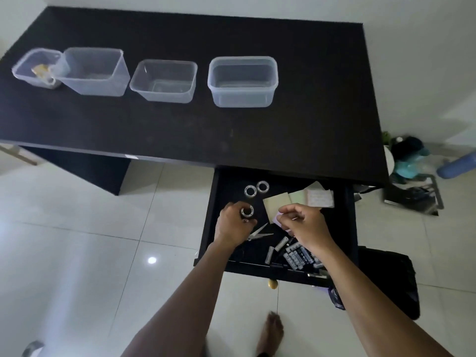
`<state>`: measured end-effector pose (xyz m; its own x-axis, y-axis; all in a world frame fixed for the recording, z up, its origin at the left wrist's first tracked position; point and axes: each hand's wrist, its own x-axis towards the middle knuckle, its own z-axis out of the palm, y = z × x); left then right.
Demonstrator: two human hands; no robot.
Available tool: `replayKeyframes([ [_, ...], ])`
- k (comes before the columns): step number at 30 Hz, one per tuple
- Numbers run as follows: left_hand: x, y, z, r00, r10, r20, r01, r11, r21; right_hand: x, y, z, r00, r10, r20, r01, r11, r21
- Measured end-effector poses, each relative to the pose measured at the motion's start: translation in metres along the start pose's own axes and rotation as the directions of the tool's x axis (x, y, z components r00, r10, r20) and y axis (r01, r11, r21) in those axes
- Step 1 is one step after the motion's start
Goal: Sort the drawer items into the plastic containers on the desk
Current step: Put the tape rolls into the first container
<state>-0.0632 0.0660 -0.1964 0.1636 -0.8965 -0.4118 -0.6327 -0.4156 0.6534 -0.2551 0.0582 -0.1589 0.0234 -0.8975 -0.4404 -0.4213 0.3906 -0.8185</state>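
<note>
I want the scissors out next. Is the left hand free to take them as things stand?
Probably not yet: the left hand is closed on a tape roll. The scissors lie uncovered just beside it.

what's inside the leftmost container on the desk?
The leftmost container holds a small yellowish item, too blurred to identify. The neighbouring tub overlaps its right side, hiding anything there.

The desk (180, 130) has a matt black, faintly speckled top. On it stand four translucent, frosted plastic containers (242, 82). Below the desk, the floor tiles (77, 228) are glossy white. In the drawer (213, 202) lie paper notes (277, 203) and shiny metal scissors (258, 233).
</note>
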Motion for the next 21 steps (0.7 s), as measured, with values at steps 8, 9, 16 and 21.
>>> replayKeyframes([
  [8,0.008,-0.002,0.023,0.996,-0.088,0.010,0.082,0.963,0.258,0.015,0.006,-0.006,1.000,0.003,0.007,-0.003,1.000,0.017],
  [9,0.008,-0.003,0.025,0.996,-0.086,0.003,0.082,0.961,0.264,0.017,0.007,-0.007,1.000,0.002,0.011,-0.002,1.000,0.008],
  [16,0.004,-0.008,0.016,0.995,-0.003,-0.100,0.018,0.989,0.147,0.023,0.009,-0.010,1.000,0.011,0.004,-0.011,0.999,0.030],
  [21,0.014,0.001,0.019,0.992,0.096,-0.082,-0.080,0.980,0.181,0.024,0.007,-0.008,1.000,0.013,0.016,-0.014,1.000,0.026],
])
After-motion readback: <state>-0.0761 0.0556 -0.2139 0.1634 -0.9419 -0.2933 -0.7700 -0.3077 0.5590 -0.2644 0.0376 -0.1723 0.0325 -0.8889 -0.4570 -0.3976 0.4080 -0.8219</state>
